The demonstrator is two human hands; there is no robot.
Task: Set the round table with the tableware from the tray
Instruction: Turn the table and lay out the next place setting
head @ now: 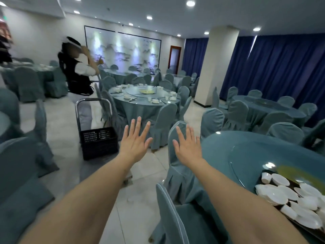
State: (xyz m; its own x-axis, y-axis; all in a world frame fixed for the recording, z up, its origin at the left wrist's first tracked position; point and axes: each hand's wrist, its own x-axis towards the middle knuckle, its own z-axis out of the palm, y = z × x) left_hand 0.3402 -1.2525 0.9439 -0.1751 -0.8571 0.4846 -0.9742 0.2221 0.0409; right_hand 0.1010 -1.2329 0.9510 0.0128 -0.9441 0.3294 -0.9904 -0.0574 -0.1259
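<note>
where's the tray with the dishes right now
In the head view the tray sits at the lower right, on the round table by its glass turntable, right of the right hand.

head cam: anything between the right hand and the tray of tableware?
Only bare tablecloth and the glass turntable's edge separate the right hand from the tray of white dishes in the head view; nothing else stands there.

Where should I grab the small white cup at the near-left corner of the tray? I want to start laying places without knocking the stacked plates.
Take the cup by its round side wall, between thumb and fingers. It seems to lie tipped at the tray's corner. Come with the right hand from the table's bare left side; the plates crowd its other sides. Both hands are empty; the left hand stays free.
</note>
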